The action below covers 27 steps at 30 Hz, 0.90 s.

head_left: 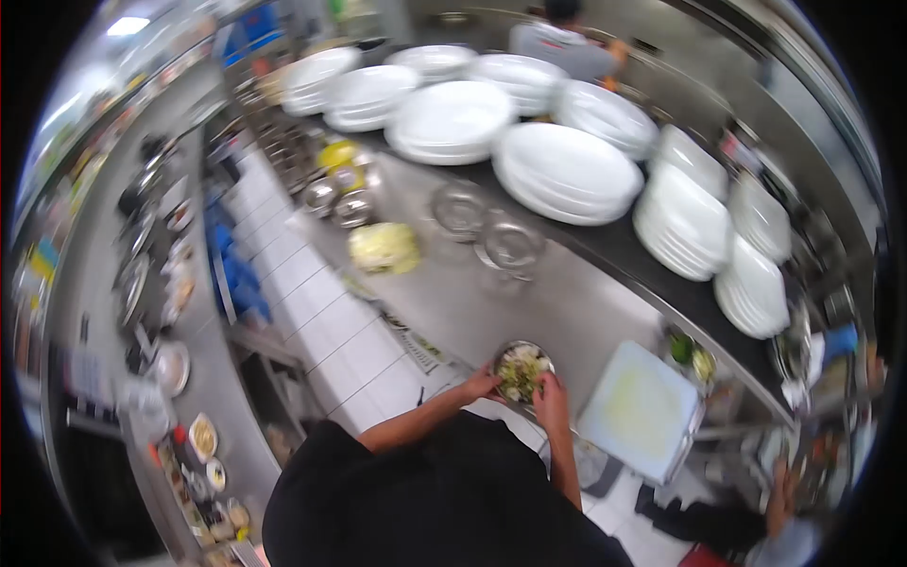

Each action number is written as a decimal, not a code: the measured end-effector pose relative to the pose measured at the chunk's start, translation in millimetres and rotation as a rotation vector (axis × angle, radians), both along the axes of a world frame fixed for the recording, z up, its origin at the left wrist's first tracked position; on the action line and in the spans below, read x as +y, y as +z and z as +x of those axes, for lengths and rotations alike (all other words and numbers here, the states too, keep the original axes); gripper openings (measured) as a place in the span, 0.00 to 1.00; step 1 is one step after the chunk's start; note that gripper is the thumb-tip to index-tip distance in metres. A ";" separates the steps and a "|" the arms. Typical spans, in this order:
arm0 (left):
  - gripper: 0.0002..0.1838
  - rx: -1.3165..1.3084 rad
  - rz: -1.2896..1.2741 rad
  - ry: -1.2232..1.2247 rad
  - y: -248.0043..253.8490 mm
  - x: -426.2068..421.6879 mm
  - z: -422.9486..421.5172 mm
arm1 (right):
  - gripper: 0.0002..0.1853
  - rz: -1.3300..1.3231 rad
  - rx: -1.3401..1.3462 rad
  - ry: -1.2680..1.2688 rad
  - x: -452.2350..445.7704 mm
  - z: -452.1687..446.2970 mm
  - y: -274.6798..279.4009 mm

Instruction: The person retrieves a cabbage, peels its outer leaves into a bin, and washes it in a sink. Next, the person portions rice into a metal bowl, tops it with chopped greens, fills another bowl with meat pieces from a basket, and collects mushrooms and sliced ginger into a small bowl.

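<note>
Near the grey metal surface's (444, 307) lower edge, the left hand's (483, 382) fingers pinch a round silvery metal bowl (544, 355); the right hand (550, 395) bends at the opposite rim, fingers' grip unclear.

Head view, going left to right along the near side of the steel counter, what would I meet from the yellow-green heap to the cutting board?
Yellow-green heap, left hand, bowl of chopped food, right hand, pale cutting board.

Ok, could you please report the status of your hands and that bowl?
Left hand and right hand at the bowl. Pale and green food inside. Nothing visibly blocking; white board to the right.
</note>
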<state>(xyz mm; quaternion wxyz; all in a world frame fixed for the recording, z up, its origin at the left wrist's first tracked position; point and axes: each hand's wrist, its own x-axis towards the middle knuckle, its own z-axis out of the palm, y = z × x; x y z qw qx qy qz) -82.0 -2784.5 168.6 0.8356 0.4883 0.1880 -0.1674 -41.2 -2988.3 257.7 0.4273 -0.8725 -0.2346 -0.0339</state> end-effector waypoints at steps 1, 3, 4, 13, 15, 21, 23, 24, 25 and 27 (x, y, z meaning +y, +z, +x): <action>0.29 0.002 -0.020 -0.023 -4.6 -12.5 15.2 | 0.12 -0.019 0.014 -0.024 -13.3 12.9 -22.9; 0.27 0.011 -0.055 -0.052 -15.2 -28.4 39.7 | 0.16 -0.036 0.053 -0.058 -32.2 26.2 -37.1; 0.26 0.023 -0.101 -0.067 -19.0 -40.6 48.4 | 0.16 -0.032 0.079 -0.058 -35.8 31.0 -33.0; 0.24 -0.185 -0.174 -0.144 -47.5 -108.3 180.8 | 0.09 0.012 0.023 -0.096 -66.4 87.8 -47.4; 0.24 -0.245 -0.268 -0.153 -85.8 -112.3 225.2 | 0.07 0.032 -0.005 -0.116 -74.0 90.8 -33.2; 0.33 0.063 0.040 -0.215 -11.7 -99.7 223.0 | 0.09 0.057 0.094 -0.147 -94.9 76.3 -12.1; 0.28 -0.377 0.264 -0.341 89.0 -104.5 185.7 | 0.09 0.036 0.109 -0.164 -111.4 73.7 -5.2; 0.25 -0.610 0.322 -0.430 158.3 -102.5 159.3 | 0.09 0.030 0.122 -0.172 -114.6 66.1 -3.7; 0.22 -0.723 0.383 -0.368 212.3 -101.5 139.3 | 0.09 0.024 0.140 -0.173 -116.8 61.3 -3.7; 0.19 -1.150 0.777 -0.208 293.8 -87.9 115.7 | 0.10 0.033 0.195 -0.175 -124.3 55.1 -13.7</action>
